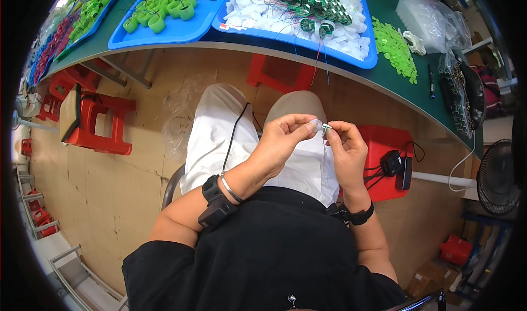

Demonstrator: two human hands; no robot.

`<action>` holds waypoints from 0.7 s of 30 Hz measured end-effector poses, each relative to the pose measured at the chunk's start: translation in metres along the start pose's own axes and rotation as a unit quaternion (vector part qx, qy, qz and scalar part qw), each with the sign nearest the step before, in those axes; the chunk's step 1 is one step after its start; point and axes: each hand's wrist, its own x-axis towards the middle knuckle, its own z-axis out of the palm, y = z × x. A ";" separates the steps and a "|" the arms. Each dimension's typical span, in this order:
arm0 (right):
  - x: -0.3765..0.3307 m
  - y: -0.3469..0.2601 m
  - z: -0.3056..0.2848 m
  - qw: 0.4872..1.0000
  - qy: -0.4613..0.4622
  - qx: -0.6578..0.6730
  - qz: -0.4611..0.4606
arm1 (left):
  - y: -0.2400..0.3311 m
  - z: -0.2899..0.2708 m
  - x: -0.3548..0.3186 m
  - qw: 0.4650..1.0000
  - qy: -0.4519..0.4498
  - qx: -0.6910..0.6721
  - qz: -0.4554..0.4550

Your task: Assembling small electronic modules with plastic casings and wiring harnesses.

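Note:
Above my lap, my left hand (pixel 281 142) pinches a small, clear-whitish round piece (pixel 317 124) between thumb and fingertips. Close against it, my right hand (pixel 349 150) grips a small green circuit board (pixel 324 129), seen nearly edge-on. Thin wires seem to hang below the board. Whether the two pieces touch is too small to tell. Beyond my knees, a blue tray (pixel 369 58) on the table holds many white pieces (pixel 247 9). On top of them lie stacked green circuit boards (pixel 321 4) with thin red, blue and dark wires, some hanging over the tray's edge.
Another blue tray (pixel 118 43) holds green cups (pixel 156 24) with wires. Loose green discs (pixel 392 47), a marker (pixel 431 81) and plastic bags (pixel 425 23) lie on the green table (pixel 406 99). A red stool (pixel 384 185) bears black adapters; a fan (pixel 498 176) stands right.

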 end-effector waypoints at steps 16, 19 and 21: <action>0.001 -0.006 0.004 0.923 0.027 -0.282 -0.260 | -0.003 0.003 0.001 1.000 -0.006 0.010 0.001; 0.002 -0.002 0.004 0.911 0.035 -0.296 -0.285 | -0.003 0.003 0.001 1.000 -0.006 0.007 0.000; 0.002 -0.003 0.005 0.917 0.038 -0.290 -0.272 | -0.005 0.002 0.001 1.000 -0.007 -0.001 0.004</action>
